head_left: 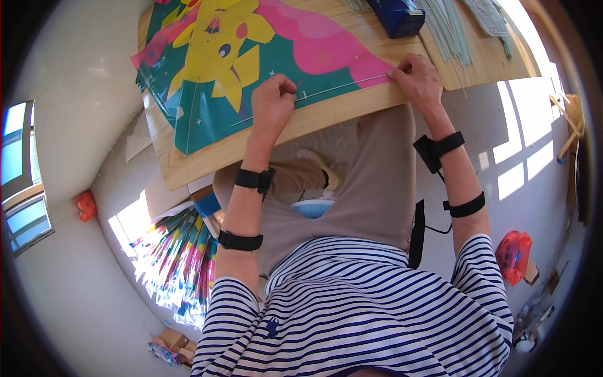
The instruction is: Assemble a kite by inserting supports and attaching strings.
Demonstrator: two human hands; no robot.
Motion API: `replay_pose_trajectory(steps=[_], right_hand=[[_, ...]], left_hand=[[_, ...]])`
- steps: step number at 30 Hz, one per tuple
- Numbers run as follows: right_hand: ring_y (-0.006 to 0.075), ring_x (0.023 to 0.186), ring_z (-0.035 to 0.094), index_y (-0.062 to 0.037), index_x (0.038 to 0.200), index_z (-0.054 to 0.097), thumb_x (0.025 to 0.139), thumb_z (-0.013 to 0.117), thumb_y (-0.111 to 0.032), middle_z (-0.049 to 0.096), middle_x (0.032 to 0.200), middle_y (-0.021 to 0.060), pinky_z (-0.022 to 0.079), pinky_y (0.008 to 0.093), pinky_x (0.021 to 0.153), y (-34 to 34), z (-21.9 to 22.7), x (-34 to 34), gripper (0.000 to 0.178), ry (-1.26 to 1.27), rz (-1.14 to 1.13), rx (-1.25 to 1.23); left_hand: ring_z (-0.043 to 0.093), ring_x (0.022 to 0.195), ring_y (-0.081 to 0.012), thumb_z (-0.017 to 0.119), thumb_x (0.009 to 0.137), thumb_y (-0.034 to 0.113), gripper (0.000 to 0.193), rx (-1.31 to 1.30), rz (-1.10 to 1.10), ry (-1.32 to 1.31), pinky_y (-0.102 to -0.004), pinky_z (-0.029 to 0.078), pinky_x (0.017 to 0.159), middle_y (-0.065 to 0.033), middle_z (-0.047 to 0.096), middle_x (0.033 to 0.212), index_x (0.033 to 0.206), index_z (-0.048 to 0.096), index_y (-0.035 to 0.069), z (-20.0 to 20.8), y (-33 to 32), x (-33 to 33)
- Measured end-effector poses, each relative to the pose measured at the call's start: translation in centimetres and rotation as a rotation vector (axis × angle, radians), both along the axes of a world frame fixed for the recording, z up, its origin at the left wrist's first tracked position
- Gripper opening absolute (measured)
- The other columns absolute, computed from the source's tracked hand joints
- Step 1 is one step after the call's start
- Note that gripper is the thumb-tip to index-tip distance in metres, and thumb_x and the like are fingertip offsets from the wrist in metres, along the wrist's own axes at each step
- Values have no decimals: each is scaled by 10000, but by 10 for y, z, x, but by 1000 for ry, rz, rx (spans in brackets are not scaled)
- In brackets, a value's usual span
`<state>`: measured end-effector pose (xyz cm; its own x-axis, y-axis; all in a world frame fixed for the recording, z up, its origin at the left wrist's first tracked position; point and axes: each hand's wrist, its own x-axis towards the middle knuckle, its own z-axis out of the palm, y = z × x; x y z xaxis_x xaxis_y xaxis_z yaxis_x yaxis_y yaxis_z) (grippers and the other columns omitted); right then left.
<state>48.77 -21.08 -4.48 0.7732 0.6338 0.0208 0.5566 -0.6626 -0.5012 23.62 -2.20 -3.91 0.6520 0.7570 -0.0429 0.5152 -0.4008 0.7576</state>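
Observation:
A printed kite sail (279,69) in green, pink and yellow, with a cartoon figure on it, is spread on the wooden table (207,168). Along its near edge lies a thin white rod (333,89), with a small white piece on it right of my left hand. My left hand (272,105) rests over the rod with fingers curled and thumb against the forefinger; what they hold, if anything, is hidden. At the sail's right corner, my right hand (419,83) pinches the pink tip between thumb and forefinger, where the rod ends.
A dark blue tape dispenser (398,17) stands at the table's far side. Bundled pale green rods (447,31) lie right of it. Plastic-wrapped colourful packs (179,264) are on the floor at left, cardboard boxes (173,341) behind them. A red bag (514,256) sits at right.

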Motion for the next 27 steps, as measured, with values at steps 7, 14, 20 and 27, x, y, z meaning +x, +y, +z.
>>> replay_pose_trajectory(steps=[7,14,20,27], right_hand=[[311,906,659,-81,809,709,758,799,-362,677,937,97,512,431,760,0,0,1,299,14,5,-14],[315,895,658,-81,811,709,752,799,-356,678,932,95,511,433,755,0,1,2,295,28,1,-13],[319,894,658,-75,807,708,752,796,-352,678,935,102,511,434,753,0,2,-1,295,23,0,1],[309,901,655,-78,820,702,757,794,-363,673,939,97,511,430,760,0,2,0,306,19,-1,-23]], left_hand=[[637,708,-166,689,743,30,133,-7,-18,35,-305,505,682,-84,676,753,874,686,15,2,-7,15],[682,734,-295,596,735,36,132,31,-23,15,-381,528,687,-143,701,783,835,682,22,2,-8,17],[676,717,-258,649,727,23,132,-21,-43,13,-356,523,677,-134,697,772,854,685,15,2,-4,14],[635,728,-118,703,781,-7,133,-56,36,-36,-272,500,696,-59,688,779,913,688,-2,7,-5,2]])
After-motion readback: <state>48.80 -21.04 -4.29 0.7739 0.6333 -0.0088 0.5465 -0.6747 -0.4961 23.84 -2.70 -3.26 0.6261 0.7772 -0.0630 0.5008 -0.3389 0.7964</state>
